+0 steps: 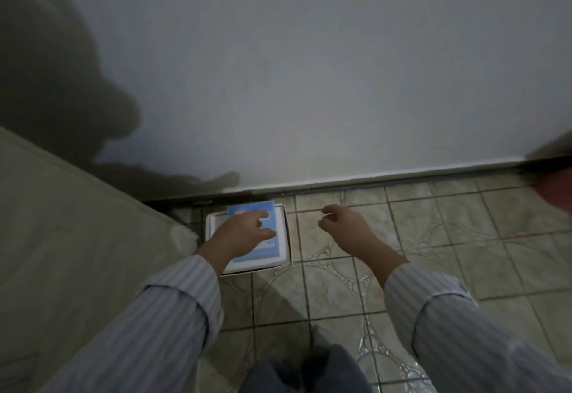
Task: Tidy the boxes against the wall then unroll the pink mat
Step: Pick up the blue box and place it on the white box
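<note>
L grip [247, 227] spread on blue box [263, 207]; R grip [343, 222] loose, empty.

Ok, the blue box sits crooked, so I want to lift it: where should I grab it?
Pinch the blue box by its long right edge, coming from the right with the free right hand: it lies flat on the white box, and the mattress crowds the left.

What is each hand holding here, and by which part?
Nothing is gripped. The left hand lies with spread fingers on top of the flat blue box; the right hand hovers loosely curled above the tiled floor.
</note>
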